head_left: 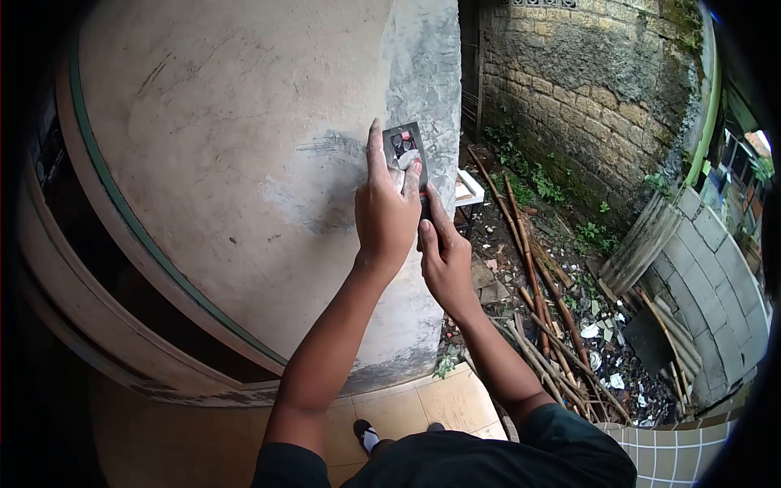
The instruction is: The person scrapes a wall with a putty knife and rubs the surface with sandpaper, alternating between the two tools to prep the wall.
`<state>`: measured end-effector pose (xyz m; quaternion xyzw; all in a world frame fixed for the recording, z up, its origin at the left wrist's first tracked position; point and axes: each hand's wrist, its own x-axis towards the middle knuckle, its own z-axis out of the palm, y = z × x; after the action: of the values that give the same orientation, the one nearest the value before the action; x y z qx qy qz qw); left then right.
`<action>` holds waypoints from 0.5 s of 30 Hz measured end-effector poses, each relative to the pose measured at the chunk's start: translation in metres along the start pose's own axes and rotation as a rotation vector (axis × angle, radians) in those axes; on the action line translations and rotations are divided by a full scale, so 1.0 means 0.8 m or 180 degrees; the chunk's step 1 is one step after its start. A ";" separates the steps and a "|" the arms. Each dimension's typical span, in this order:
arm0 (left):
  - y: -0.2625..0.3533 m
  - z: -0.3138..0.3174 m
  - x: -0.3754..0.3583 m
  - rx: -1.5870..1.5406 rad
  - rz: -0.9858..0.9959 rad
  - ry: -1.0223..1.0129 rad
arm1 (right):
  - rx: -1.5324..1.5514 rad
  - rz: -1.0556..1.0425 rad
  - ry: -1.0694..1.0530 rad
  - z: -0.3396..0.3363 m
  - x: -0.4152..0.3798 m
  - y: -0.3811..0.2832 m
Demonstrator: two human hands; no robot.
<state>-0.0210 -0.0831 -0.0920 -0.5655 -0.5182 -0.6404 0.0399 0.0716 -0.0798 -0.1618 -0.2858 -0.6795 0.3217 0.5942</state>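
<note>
In front of the wall's corner, my right hand (447, 264) is closed round the handle of a dark, flat-bladed scraper (412, 132). Its rectangular blade points up and carries pale smears and a small red mark. My left hand (381, 218) is at the blade's left side, with the index finger stretched upward and the thumb over the blade. A whitish piece (407, 159) shows between that thumb and finger; what it is I cannot make out. Pale residue coats the fingers. Behind the hands, the plastered wall (244, 146) has a rough grey patch (333, 159).
Past the corner, bamboo poles (529, 252) and branches lie on littered ground. A white-topped stand (468, 189) is just behind the corner. A mossy block wall (586, 98) rises beyond, with grey blocks (700, 285) at right. Tiled floor (447, 398) lies below.
</note>
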 end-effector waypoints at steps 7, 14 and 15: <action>-0.032 0.007 0.003 0.0886 0.0100 -0.0474 | 0.0012 -0.0461 0.0296 0.030 0.005 0.029; 0.003 0.009 0.057 0.1594 0.0198 -0.0565 | -0.0208 -0.0483 0.0281 0.028 0.056 0.002; 0.002 0.011 0.056 0.1589 0.0200 -0.0563 | -0.0129 -0.0448 0.0261 0.028 0.060 -0.003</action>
<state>-0.0299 -0.0537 -0.0582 -0.6077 -0.6438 -0.4393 0.1526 0.0431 -0.0463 -0.1320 -0.2622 -0.6794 0.2533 0.6368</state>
